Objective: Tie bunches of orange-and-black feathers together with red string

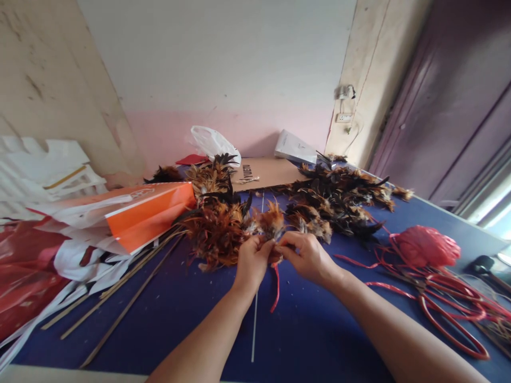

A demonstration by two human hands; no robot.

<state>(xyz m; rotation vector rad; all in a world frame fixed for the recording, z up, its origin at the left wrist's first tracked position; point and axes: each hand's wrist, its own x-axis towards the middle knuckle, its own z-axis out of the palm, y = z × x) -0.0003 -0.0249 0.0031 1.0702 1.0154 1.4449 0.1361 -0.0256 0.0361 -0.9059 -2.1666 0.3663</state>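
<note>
Over the middle of the blue table, my left hand is closed round the base of a small bunch of brown and grey feathers. The feather tips point up, away from me. My right hand meets it from the right, thumb and fingers pinched at the base of the bunch. What lies between the right fingertips is too small to make out. A red plastic strip hangs down below the fingers. Just left of my hands lies a heap of reddish-brown feathers.
Dark feather bunches lie to the right, behind a red plastic ball of strip and red-handled scissors. At left are thin sticks and an orange paper bag. Flat cardboard lies at the back.
</note>
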